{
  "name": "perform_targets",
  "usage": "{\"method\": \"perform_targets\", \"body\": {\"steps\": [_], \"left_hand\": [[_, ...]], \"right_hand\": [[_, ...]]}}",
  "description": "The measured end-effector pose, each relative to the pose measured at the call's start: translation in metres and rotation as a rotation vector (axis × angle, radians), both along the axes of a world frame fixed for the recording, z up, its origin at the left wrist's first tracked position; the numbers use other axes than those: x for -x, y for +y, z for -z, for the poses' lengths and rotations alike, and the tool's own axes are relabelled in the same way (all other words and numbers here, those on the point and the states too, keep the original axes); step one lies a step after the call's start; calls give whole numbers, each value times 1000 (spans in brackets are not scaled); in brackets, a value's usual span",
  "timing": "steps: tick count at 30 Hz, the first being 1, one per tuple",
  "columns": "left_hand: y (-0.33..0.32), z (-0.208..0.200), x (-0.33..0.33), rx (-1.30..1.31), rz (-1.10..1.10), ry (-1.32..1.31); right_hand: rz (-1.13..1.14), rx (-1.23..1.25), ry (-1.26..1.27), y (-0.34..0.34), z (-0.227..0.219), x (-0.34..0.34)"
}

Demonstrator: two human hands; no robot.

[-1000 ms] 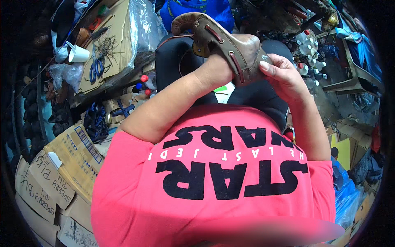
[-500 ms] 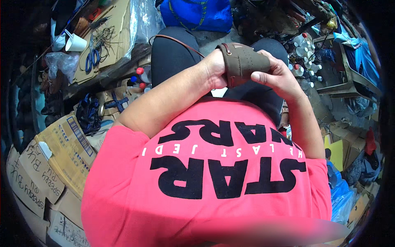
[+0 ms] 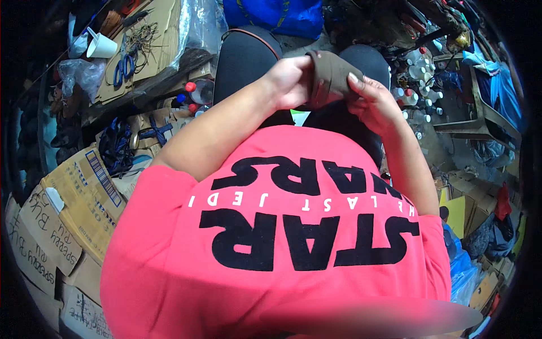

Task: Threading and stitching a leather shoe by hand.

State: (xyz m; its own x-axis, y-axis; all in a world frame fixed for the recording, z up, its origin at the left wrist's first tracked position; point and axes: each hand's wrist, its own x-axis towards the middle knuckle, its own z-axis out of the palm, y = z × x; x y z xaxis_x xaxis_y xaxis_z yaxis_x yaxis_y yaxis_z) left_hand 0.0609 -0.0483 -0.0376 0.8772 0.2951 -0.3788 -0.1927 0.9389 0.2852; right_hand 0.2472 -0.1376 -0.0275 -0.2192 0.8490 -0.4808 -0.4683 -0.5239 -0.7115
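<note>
Between my hands, above my lap, is a brown leather shoe upper [image 3: 332, 78]. My left hand [image 3: 289, 83] is closed on its left end, with most of the fingers hidden behind or inside the leather. My right hand [image 3: 374, 100] grips the other end, thumb on top and fingers curled beneath. A thin brown lace [image 3: 261, 37] curves over my left knee [image 3: 243, 59] and runs toward the left hand.
Left of my knees, a cardboard-covered board [image 3: 149, 68] holds blue-handled scissors [image 3: 124, 70] and a white cup [image 3: 102, 45]. A blue bag [image 3: 282, 17] lies ahead. Several plastic bottles [image 3: 416, 70] and a stool [image 3: 480, 121] stand at right. Flattened cartons [image 3: 84, 192] lie lower left.
The shoe upper has turned in my hands, and its perforated face and lace end no longer show. My left hand has shifted up and left, drawing back from the wrapped leather.
</note>
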Motion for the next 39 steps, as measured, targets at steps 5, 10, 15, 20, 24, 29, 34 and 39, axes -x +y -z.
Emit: {"method": "perform_targets", "body": {"steps": [5,10,15,20,24,29,34,39], "left_hand": [[-11,-5,13,-312,-136,32],[-2,2,11,-327,-196,138],[3,3,16,-187,-163,161],[4,4,18,-139,-117,123],[4,5,18,-149,-110,90],[3,2,20,-133,-117,99],[4,4,20,-141,-112,89],[1,-2,15,-163,-103,134]], "right_hand": [[17,-8,-81,11,-15,13],[7,-107,-217,9,-10,-15],[-157,-289,-755,11,-16,-11],[-192,-374,-757,28,-4,-15],[-320,-589,-723,42,-5,-8],[-384,-551,-712,49,0,-18],[-383,-527,-665,47,-2,-13],[-423,-520,-602,46,-4,-13]]}}
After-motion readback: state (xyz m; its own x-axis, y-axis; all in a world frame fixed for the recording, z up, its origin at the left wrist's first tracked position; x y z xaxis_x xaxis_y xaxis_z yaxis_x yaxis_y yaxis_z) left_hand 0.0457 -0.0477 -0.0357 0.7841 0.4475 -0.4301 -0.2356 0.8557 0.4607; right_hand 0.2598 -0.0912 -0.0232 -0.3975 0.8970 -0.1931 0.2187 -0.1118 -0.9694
